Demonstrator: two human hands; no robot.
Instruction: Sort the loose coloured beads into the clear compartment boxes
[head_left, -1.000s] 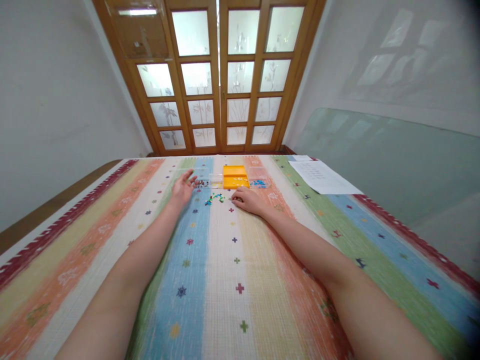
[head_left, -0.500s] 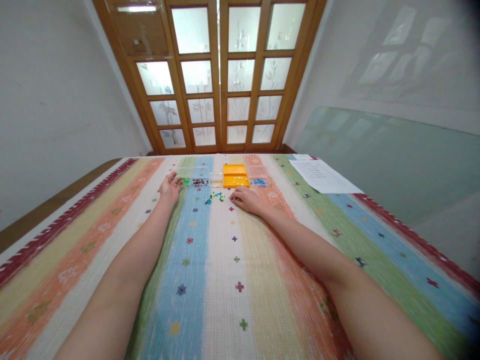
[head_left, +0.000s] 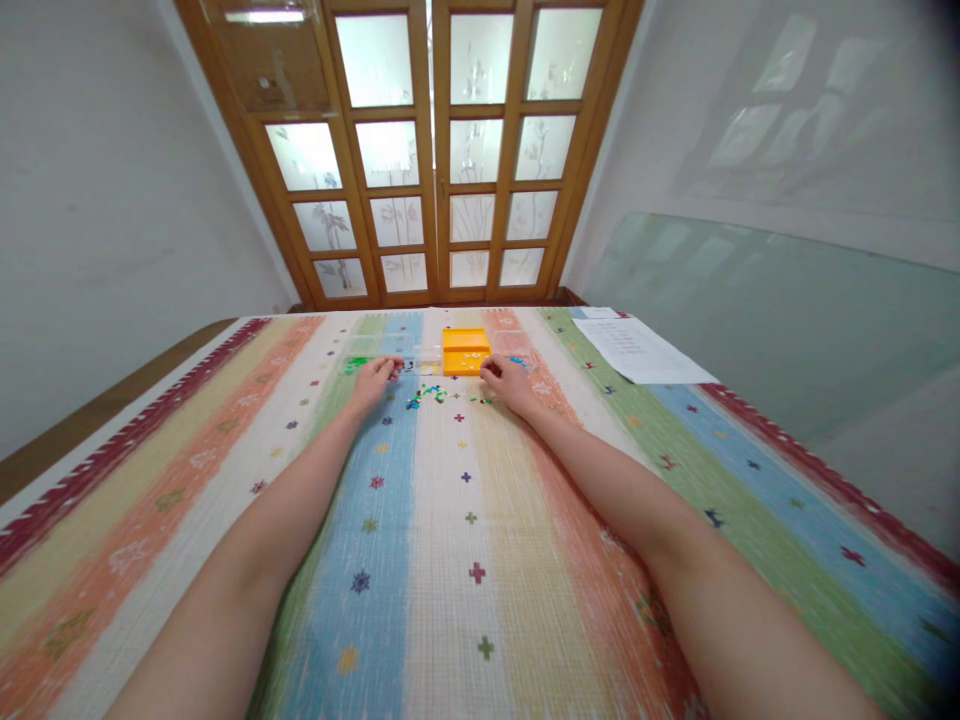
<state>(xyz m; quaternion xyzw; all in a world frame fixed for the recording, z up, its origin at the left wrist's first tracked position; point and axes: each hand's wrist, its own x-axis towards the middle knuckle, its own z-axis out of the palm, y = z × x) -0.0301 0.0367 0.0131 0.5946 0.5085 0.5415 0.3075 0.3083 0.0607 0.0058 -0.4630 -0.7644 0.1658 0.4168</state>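
Observation:
My left hand point(head_left: 375, 379) is over the clear box of dark red pieces point(head_left: 409, 366), its fingertips pinched together and partly covering them. Whether a piece is between those fingertips is too small to tell. At the right edge of the open orange box point(head_left: 466, 338), my right hand point(head_left: 508, 380) is closed, thumb and fingers together; what they hold, if anything, is hidden. Small white pieces point(head_left: 474, 357) lie in the orange box. Between the hands, a curved cluster of small green, blue and white pieces point(head_left: 427, 394) lies on the cloth. A few green and dark pieces point(head_left: 481, 401) lie below my right hand.
Clear boxes hold green pieces point(head_left: 357, 364) at the left and blue pieces point(head_left: 517, 360) at the right, partly behind my right hand. A printed paper sheet point(head_left: 637, 350) lies at the back right. The striped tablecloth point(head_left: 442, 560) covers the table.
My left hand has moved right, from beside the green pieces to the dark red ones. My right hand has moved slightly up toward the orange box, uncovering small pieces on the cloth.

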